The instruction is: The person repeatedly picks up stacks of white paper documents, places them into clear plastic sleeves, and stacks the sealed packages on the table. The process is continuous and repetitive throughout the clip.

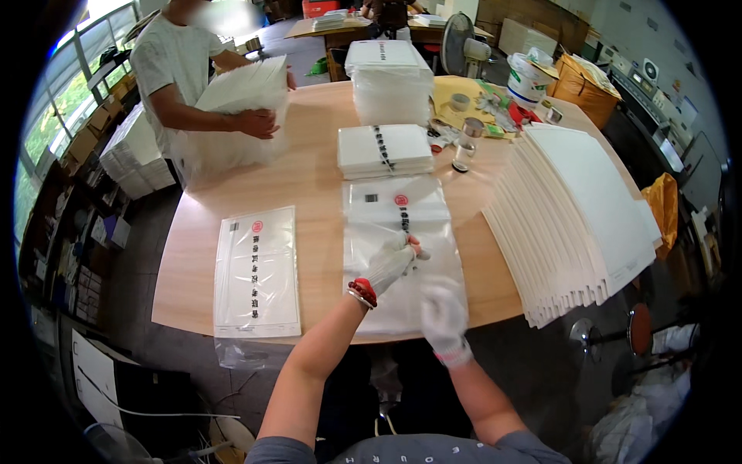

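Observation:
In front of me a clear plastic bag point(402, 301) with a red round mark and a column of dark print lies flat on the table. My left hand point(393, 259), in a white glove with bare fingertips, is closed just over the middle of the bag; what it pinches, if anything, I cannot make out. My right hand point(446, 321), gloved too, is smeared by motion over the bag's lower right part. To the left lies a bagged white sheet stack point(259, 274), its loose plastic end hanging past the table edge. Beyond the bag sits a stack of printed white packets point(410, 152).
A wide fanned stack of white boards point(572, 209) covers the right side. Behind stand a tall pile of clear bags point(390, 89), a tape roll point(473, 127), a clear jar point(464, 151) and a white bucket point(531, 81). At far left a person point(170, 93) holds plastic-wrapped sheets point(239, 100).

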`<state>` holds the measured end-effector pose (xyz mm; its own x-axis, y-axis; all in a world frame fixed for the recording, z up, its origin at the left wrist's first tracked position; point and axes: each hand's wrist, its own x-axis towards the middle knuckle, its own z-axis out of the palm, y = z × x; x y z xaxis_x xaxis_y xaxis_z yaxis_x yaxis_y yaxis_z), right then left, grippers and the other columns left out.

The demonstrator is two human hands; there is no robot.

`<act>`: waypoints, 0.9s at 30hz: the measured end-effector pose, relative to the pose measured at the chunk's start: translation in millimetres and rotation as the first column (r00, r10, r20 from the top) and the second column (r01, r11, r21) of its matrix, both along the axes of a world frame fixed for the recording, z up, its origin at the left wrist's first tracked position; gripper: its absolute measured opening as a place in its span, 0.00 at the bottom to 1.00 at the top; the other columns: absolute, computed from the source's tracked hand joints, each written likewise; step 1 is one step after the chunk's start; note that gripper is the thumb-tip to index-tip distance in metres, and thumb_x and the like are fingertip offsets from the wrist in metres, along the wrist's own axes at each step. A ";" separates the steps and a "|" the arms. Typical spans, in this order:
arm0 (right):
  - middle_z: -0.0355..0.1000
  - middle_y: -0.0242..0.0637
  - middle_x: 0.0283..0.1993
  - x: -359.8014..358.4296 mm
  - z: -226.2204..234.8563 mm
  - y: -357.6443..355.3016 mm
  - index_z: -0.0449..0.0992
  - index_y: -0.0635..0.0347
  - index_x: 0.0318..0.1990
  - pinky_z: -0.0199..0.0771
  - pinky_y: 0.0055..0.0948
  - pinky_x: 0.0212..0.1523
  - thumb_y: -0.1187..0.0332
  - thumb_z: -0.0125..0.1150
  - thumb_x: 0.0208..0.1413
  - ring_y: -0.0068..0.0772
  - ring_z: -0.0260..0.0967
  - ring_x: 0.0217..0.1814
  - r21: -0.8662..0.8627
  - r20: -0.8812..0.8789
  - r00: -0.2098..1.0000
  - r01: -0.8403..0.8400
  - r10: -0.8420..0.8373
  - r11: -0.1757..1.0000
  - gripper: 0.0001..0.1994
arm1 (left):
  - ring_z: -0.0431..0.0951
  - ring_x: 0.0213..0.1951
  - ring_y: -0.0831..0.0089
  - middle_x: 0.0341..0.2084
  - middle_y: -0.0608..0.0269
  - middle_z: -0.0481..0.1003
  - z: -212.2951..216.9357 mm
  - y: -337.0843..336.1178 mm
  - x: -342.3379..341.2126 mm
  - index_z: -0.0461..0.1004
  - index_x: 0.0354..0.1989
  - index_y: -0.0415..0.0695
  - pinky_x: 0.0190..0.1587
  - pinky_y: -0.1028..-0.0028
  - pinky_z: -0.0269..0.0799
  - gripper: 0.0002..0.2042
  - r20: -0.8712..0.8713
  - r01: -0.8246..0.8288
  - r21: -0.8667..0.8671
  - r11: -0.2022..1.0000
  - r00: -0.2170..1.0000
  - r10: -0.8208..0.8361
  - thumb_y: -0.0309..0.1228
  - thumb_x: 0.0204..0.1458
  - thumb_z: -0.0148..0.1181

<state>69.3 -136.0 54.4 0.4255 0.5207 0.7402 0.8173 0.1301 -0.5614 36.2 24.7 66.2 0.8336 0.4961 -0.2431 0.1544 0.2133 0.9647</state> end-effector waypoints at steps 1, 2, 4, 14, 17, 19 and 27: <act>0.69 0.47 0.42 0.3 -11.8 26.9 0.69 0.64 0.44 0.68 0.40 0.43 0.70 0.58 0.48 0.48 0.68 0.43 -0.267 -0.195 0.980 -0.012 -0.042 0.964 0.16 | 0.64 0.20 0.86 0.29 0.61 0.77 -4.8 0.3 2.0 0.67 0.37 0.42 0.21 0.82 0.61 0.05 0.127 -0.031 -0.042 0.999 0.991 0.036 0.26 0.54 0.48; 0.69 0.47 0.43 11.2 -31.8 47.9 0.68 0.65 0.46 0.68 0.39 0.45 0.70 0.57 0.48 0.48 0.68 0.45 -0.507 -0.356 0.921 -0.051 -0.155 0.861 0.17 | 0.64 0.21 0.86 0.28 0.62 0.77 14.8 -5.4 3.4 0.67 0.38 0.41 0.22 0.82 0.61 0.06 0.109 -0.003 0.005 1.000 0.994 0.003 0.26 0.54 0.48; 0.69 0.46 0.44 19.1 -58.7 59.3 0.69 0.63 0.47 0.68 0.36 0.46 0.71 0.56 0.49 0.47 0.68 0.46 -0.764 0.091 0.987 0.155 -0.133 0.626 0.16 | 0.65 0.23 0.86 0.27 0.65 0.76 69.0 -12.4 -5.6 0.66 0.41 0.40 0.24 0.82 0.62 0.08 0.084 0.022 0.103 0.994 0.996 -0.031 0.26 0.54 0.49; 0.74 0.42 0.36 16.6 73.7 -117.2 0.75 0.65 0.36 0.72 0.28 0.42 0.75 0.61 0.49 0.34 0.73 0.39 -0.266 -0.320 0.908 -0.362 0.272 0.894 0.06 | 0.73 0.35 0.59 0.32 0.51 0.73 12.5 -29.2 -38.3 0.66 0.47 0.39 0.37 0.65 0.69 0.21 0.195 -0.208 0.963 0.172 0.977 0.090 0.29 0.43 0.63; 0.71 0.43 0.35 59.7 151.5 -187.9 0.72 0.63 0.31 0.72 0.35 0.41 0.73 0.63 0.45 0.43 0.71 0.38 -0.248 0.364 0.888 0.384 -0.282 0.889 0.07 | 0.72 0.38 0.55 0.31 0.52 0.73 58.6 -58.4 -58.1 0.67 0.46 0.42 0.40 0.63 0.69 0.23 0.298 -0.312 0.941 0.132 0.948 0.112 0.31 0.40 0.66; 0.65 0.47 0.48 104.1 172.5 -210.0 0.65 0.63 0.47 0.66 0.40 0.51 0.66 0.66 0.42 0.52 0.65 0.49 -0.157 0.684 0.636 0.609 -0.359 0.778 0.24 | 0.72 0.37 0.55 0.31 0.53 0.73 67.9 -65.5 -68.7 0.67 0.45 0.41 0.38 0.64 0.69 0.23 0.317 -0.326 0.931 0.163 0.945 0.076 0.30 0.39 0.66; 0.71 0.44 0.38 190.8 171.6 -231.7 0.62 0.63 0.57 0.72 0.35 0.41 0.54 0.60 0.49 0.38 0.71 0.40 -0.410 0.273 0.946 0.280 -0.176 0.868 0.30 | 0.75 0.35 0.60 0.31 0.54 0.73 95.9 -118.4 -91.2 0.69 0.40 0.41 0.35 0.67 0.70 0.12 0.225 -0.100 0.906 0.411 0.937 -0.268 0.27 0.46 0.58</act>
